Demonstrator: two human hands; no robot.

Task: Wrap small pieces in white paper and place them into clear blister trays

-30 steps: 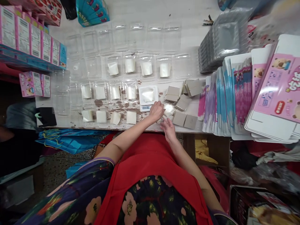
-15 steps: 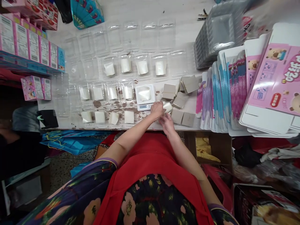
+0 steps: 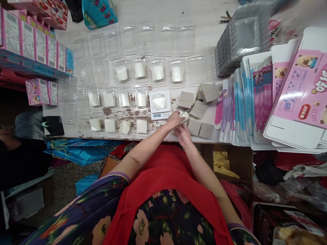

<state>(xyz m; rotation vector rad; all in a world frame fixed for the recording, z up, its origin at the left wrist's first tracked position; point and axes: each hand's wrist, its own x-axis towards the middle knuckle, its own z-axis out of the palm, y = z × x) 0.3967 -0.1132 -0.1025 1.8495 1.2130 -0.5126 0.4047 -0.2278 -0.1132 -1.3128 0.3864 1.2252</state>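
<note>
Both hands meet at a white roll [image 3: 185, 116] right of a small white scale [image 3: 160, 115]. My left hand [image 3: 175, 119] lies over the roll's near end, its fingers wrapped on it. Just below, my right hand [image 3: 183, 133] is palm up with fingers apart, its fingertips close under the roll. A white piece [image 3: 159, 101] rests on the scale. Grey-beige square stacks [image 3: 185, 99] lie beyond the roll. To the left, several white pieces [image 3: 110, 125] sit on the table, and more lie in clear plastic trays [image 3: 177, 74].
Flat printed cartons [image 3: 301, 88] and stacked clear trays [image 3: 240, 34] stand at the right. Pink boxes [image 3: 28, 41] line the left edge, with a black item [image 3: 52, 126] nearer. A person's arm [image 3: 9, 141] shows at far left. Blue bags [image 3: 76, 153] hang below the table edge.
The view has shifted slightly, moving the table items a little to the right. My left hand's fingers now extend further over the roll. My right hand stays below it.
</note>
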